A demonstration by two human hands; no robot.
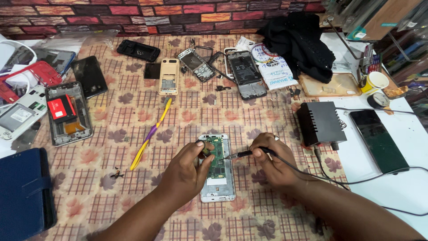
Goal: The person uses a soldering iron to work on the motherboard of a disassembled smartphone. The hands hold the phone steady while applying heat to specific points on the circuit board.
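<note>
The opened phone (217, 167) lies on the bench (249, 116) just in front of the person, green board exposed. The left hand (187, 172) pinches its upper edge in a closed grip; the right hand (274, 160) grips a corded soldering iron (243, 154), tip touching the board.

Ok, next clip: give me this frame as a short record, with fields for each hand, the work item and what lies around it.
left hand: pinches the top of the circuit board
right hand: holds a soldering iron, tip at the board
work item: opened phone, white frame, flat on patterned cloth
nearby: toothbrush, black box, other opened phones, blue case
</note>
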